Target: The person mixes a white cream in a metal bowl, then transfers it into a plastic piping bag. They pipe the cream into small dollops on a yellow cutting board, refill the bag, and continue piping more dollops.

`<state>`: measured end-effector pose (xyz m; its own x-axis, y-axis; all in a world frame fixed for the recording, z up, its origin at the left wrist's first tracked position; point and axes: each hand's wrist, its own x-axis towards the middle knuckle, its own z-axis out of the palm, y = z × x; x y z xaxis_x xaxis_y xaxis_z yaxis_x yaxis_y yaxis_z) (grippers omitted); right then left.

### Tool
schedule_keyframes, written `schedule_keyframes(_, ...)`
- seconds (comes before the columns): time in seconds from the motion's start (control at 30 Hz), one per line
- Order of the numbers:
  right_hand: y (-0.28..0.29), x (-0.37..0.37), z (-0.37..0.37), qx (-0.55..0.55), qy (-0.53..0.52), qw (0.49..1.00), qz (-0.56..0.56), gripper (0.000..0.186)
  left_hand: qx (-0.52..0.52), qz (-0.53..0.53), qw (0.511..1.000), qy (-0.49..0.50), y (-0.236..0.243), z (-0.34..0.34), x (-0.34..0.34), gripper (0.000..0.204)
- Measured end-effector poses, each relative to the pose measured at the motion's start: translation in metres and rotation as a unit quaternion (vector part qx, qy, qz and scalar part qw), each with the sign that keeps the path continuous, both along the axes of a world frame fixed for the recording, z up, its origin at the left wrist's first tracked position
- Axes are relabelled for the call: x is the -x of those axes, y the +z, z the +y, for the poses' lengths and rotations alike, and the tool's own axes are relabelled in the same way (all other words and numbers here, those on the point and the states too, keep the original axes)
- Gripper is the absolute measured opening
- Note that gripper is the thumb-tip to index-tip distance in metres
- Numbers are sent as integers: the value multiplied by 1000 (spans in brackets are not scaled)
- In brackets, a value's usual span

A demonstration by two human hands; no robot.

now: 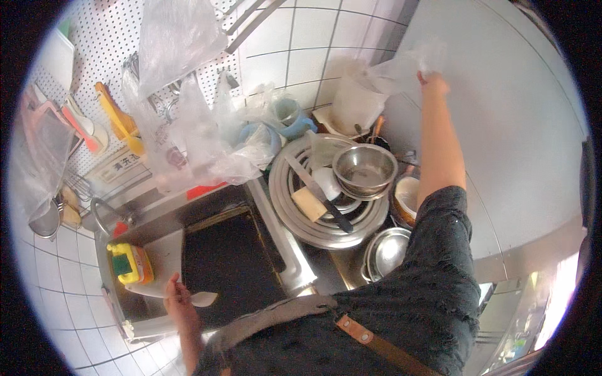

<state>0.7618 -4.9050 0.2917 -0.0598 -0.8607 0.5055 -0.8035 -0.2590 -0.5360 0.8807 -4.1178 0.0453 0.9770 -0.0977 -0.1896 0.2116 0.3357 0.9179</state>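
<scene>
Right hand (434,83) lifts clear plastic (407,64), fingers clamped on it; left hand's (180,301) grip white scraper (204,299). Next move likely needs both grips firm.

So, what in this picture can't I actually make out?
All in the head view:
- White utensil: partly covered by the left hand.
- Right hand: its finger positions blur into the clear plastic.
- Sink: its bottom is too dark.
- Steel bowl: partly hidden by the dark sleeve.

left fingers (178,287): white utensil (204,299), above sink (282,237) | right fingers (424,78): clear plastic bag (411,62) | metal bowls (365,166): stacked
</scene>
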Motion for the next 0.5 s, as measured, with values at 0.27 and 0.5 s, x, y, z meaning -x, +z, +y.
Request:
schedule_keyframes(0.27,-28,-71,-96,307,8,950,51,42,-193,-73,976,74,-8,19,1,34)
schedule_keyframes(0.5,-62,-155,-89,59,154,836,524,42,-281,-102,952,60,-21,5,-1,37)
